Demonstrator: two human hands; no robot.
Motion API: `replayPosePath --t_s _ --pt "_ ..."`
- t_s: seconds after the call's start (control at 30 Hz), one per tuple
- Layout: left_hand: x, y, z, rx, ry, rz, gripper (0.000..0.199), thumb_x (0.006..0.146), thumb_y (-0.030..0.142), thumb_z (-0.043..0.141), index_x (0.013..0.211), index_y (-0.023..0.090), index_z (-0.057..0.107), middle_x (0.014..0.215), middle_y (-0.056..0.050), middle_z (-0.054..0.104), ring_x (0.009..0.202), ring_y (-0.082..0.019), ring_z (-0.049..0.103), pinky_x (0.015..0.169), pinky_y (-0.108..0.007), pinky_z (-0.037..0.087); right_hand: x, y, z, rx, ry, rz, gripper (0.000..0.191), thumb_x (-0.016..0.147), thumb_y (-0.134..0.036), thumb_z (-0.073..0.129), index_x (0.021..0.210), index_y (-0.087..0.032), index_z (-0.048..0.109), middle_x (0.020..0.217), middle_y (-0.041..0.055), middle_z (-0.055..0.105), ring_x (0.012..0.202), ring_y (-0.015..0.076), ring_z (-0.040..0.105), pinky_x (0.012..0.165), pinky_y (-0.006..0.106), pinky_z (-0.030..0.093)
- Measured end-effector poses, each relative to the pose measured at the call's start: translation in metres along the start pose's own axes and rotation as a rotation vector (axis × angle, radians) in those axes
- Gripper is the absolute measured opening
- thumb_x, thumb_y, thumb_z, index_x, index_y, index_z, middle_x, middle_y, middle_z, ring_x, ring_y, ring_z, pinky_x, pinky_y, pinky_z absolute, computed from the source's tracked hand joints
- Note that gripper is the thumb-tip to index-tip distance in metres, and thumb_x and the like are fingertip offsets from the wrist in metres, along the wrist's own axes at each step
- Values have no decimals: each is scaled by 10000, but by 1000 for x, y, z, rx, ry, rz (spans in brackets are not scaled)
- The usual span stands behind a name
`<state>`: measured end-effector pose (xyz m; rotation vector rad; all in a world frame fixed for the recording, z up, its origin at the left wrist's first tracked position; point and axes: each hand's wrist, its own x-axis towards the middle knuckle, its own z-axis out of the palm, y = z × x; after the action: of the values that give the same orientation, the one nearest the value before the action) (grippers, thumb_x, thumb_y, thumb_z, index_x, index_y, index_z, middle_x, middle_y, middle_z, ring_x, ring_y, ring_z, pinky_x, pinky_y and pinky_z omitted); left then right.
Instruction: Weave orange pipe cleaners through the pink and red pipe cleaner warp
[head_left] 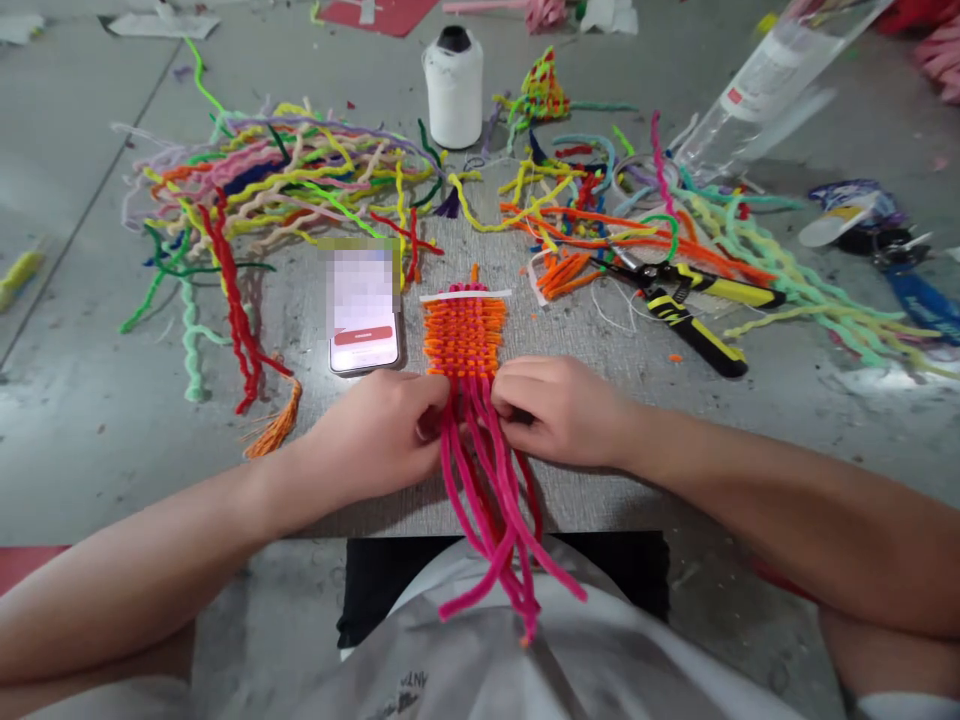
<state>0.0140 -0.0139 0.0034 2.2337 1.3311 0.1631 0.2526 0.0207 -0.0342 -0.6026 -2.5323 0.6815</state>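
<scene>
A woven piece of orange and pink yarn (463,335) lies flat in front of me, with a thin white strip (465,295) across its far end. Loose pink strands (506,480) run from its near end over the table edge toward my lap. My left hand (401,425) is closed at the near left corner of the weave, and its fingertips pinch the edge there. On the opposite corner, my right hand (555,405) is also closed, fingers curled against the weave. The exact grip of both sets of fingertips is partly hidden.
A phone (364,320) lies left of the weave. Yellow-and-black pliers (686,310) rest at right. Colourful yarn pieces (285,180) spread across the left, more yarn (795,260) at right. Behind stand a white thread cone (454,90) and a tilted clear bottle (765,90).
</scene>
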Motion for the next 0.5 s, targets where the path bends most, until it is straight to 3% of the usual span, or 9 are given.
replayPosePath --t_s 0.13,0.33,0.5 --pt "2 -7 -12 -62 -116 30 88 842 268 571 837 218 643 729 23 696 648 -140 640 596 -251 398 1 4 1 -38 6 34 216 966 -225 587 777 -214 484 739 -2 530 719 162 441 691 300 355" --pt "7 -14 -13 -10 -84 -24 137 867 286 589 860 229 713 745 21 730 668 -149 661 614 -265 420 2 11 -2 8 -67 65 177 1005 -289 601 868 -180 626 870 58 655 837 199 575 785 325 445" --pt "6 -12 -12 46 -79 -9 161 854 274 576 853 224 730 765 4 745 666 -158 662 612 -278 427 1 17 -15 117 -151 -25 134 1006 -234 589 991 -175 709 1048 99 705 980 217 646 881 348 503"
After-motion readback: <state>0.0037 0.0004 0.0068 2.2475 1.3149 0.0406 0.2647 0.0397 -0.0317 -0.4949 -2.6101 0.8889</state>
